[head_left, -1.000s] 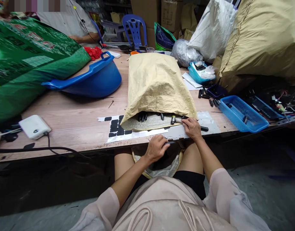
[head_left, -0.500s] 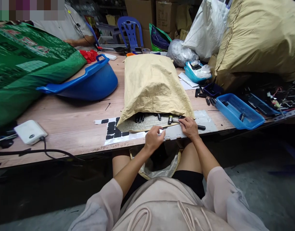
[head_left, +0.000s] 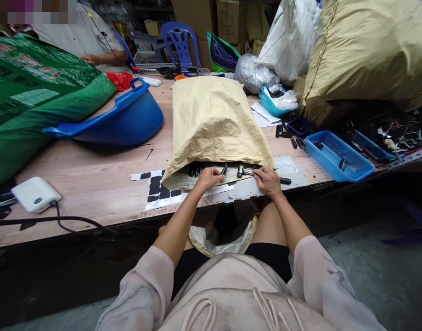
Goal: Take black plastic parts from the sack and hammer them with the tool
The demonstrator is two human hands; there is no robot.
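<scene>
A yellow woven sack (head_left: 221, 115) lies on the table with its mouth towards me, and several small black parts (head_left: 196, 169) show inside it. At the mouth, my left hand (head_left: 209, 178) is closed, its thumb and fingers pinching a slim black part (head_left: 224, 169). My right hand (head_left: 267, 181) is wrapped round a small hammer (head_left: 241, 172) with a yellow-and-dark head, a metal shaft and a black grip. Under both hands runs a grey-white board (head_left: 247, 189) along the table edge. A sheet of black stickers (head_left: 159, 188) lies left of my left hand.
A blue basin (head_left: 128, 115) and a green sack (head_left: 42, 92) occupy the left, near a white box with a cable (head_left: 36, 194). At right is a blue basket (head_left: 340, 156) beside loose black parts. Across the table, a person's forearm (head_left: 107, 57) shows. An open sack (head_left: 221, 243) hangs between my knees.
My left hand has moved up and left from the board to the sack mouth and now pinches a black part. My right hand stays on the hammer. The view has shifted slightly.
</scene>
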